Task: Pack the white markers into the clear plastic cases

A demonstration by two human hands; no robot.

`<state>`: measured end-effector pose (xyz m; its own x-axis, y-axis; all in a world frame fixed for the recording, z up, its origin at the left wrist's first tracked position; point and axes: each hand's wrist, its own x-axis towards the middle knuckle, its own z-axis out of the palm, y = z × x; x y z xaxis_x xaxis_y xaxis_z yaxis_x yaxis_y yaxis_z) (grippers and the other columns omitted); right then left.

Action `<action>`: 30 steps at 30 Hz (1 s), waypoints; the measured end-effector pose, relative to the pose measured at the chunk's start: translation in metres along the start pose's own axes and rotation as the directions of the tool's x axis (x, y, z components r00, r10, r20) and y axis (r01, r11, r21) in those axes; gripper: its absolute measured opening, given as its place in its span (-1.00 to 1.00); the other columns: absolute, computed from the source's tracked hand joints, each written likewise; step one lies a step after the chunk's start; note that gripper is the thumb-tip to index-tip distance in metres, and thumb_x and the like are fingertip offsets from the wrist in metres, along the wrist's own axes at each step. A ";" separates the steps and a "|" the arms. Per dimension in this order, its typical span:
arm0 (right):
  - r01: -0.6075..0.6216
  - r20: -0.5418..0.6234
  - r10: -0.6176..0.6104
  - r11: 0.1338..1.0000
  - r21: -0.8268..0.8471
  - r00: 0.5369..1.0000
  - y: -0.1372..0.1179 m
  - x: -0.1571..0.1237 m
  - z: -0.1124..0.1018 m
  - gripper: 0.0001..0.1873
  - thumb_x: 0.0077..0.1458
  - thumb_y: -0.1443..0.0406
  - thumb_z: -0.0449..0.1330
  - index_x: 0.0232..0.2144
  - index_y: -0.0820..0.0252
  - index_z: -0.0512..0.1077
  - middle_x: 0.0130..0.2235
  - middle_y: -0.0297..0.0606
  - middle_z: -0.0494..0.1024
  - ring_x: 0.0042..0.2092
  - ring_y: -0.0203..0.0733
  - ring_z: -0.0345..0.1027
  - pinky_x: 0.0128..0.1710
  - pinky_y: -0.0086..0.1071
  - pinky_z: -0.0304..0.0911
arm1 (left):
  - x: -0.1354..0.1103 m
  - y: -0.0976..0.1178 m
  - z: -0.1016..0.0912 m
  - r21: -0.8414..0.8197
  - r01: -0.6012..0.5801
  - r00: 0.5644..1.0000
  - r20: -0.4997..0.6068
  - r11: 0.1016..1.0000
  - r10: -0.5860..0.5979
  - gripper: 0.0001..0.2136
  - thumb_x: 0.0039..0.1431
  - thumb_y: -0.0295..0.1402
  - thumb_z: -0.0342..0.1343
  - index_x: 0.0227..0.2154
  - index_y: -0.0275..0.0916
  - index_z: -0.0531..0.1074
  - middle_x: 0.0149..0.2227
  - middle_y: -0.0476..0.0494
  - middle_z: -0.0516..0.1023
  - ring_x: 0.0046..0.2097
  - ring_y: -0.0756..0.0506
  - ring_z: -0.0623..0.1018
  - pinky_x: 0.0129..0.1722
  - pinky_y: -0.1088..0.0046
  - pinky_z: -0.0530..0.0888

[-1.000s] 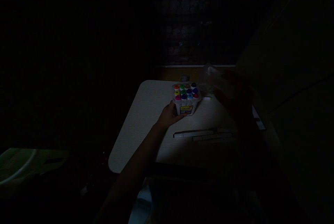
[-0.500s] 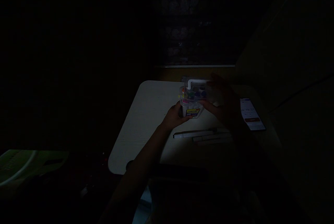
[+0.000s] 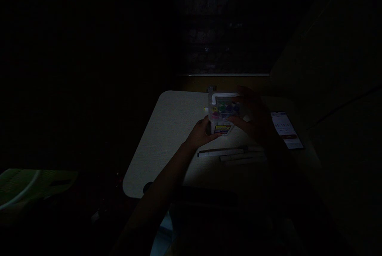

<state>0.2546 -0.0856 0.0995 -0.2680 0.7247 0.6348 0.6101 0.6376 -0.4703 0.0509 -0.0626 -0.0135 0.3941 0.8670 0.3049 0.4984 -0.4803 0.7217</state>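
A small white case (image 3: 221, 129) with a yellow label stands on the white table (image 3: 162, 136), and coloured marker ends show through its clear lid (image 3: 224, 109). The lid has a white handle and sits over the case's top. My left hand (image 3: 198, 133) is wrapped round the case's left side, thumb along the label. My right hand (image 3: 253, 117) grips the lid at its right side, thumb at the front edge and fingers behind; it is very dark there. Several loose markers (image 3: 222, 152) lie in front of the case.
A phone (image 3: 288, 130) with a lit timer screen lies on the table's right side. Behind the table is a dark patterned surface (image 3: 205, 21). A green object (image 3: 36, 186) shows at the lower left. Most of the surroundings are too dark to make out.
The lid has come down and level onto the case, where before it was raised and tilted. Both hands remain in about the same place.
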 end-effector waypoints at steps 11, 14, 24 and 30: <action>0.058 0.122 -0.061 0.998 0.027 0.991 0.006 -0.001 -0.010 -0.44 -0.04 0.27 0.29 0.05 0.01 0.33 0.23 -0.20 0.25 0.25 -0.06 0.15 0.21 -0.11 0.20 | 0.000 0.001 0.000 -0.005 -0.018 1.000 -0.006 1.000 0.018 -0.36 -0.03 0.02 0.21 0.05 -0.24 0.26 -0.01 -0.30 0.51 0.00 -0.27 0.54 -0.06 0.18 0.51; 0.040 0.138 -0.043 0.999 0.023 0.989 0.012 -0.003 -0.011 -0.41 -0.03 0.25 0.28 0.10 -0.02 0.30 0.21 -0.23 0.28 0.24 -0.05 0.16 0.22 -0.10 0.18 | 0.000 0.001 0.000 -0.002 -0.004 1.000 0.004 1.000 0.004 -0.38 -0.02 0.01 0.20 0.03 -0.25 0.28 -0.04 -0.30 0.53 -0.03 -0.26 0.55 -0.08 0.19 0.52; 0.070 0.164 -0.068 0.997 -0.011 0.984 0.016 -0.002 -0.007 -0.40 0.02 0.25 0.23 0.14 0.04 0.24 0.21 -0.15 0.25 0.26 0.01 0.12 0.23 -0.05 0.15 | -0.001 0.001 0.001 -0.013 -0.025 1.000 -0.017 1.000 0.025 -0.38 -0.02 -0.01 0.21 0.03 -0.28 0.27 -0.04 -0.31 0.53 -0.01 -0.25 0.54 -0.07 0.17 0.51; 0.070 0.135 -0.069 0.998 0.001 0.988 0.016 -0.003 -0.004 -0.40 0.01 0.24 0.22 0.13 0.00 0.24 0.19 -0.18 0.27 0.24 -0.02 0.15 0.21 -0.07 0.18 | 0.001 0.001 0.000 -0.011 -0.044 0.999 -0.015 0.999 0.044 -0.38 -0.02 0.02 0.19 0.03 -0.28 0.28 -0.03 -0.32 0.52 0.01 -0.26 0.53 -0.05 0.19 0.50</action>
<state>0.2685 -0.0784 0.0929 -0.4080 0.7073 0.5773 0.5891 0.6870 -0.4254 0.0516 -0.0625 -0.0130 0.4037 0.8472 0.3455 0.4723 -0.5164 0.7143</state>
